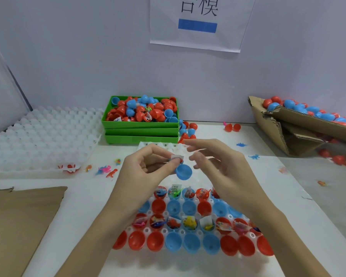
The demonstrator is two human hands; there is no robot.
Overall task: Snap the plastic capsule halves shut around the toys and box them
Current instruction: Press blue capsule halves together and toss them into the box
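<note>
Our left hand (148, 162) pinches a blue capsule half (183, 172) with a paper slip above the tray (246, 258). Our right hand (218, 162) hovers beside it, fingers relaxed, holding nothing.

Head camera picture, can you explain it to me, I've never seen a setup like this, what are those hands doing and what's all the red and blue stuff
No machine here: a person wears one camera on the head, looking down at their own two hands. The left hand pinches a blue plastic capsule half with a small paper slip at its rim. The right hand hovers beside it, fingers relaxed, holding nothing. Below lies a white plastic holder tray with rows of red and blue halves, some holding small toys. Behind stands a green plastic bin of loose halves, and at right a brown cardboard box of closed capsules.
</note>
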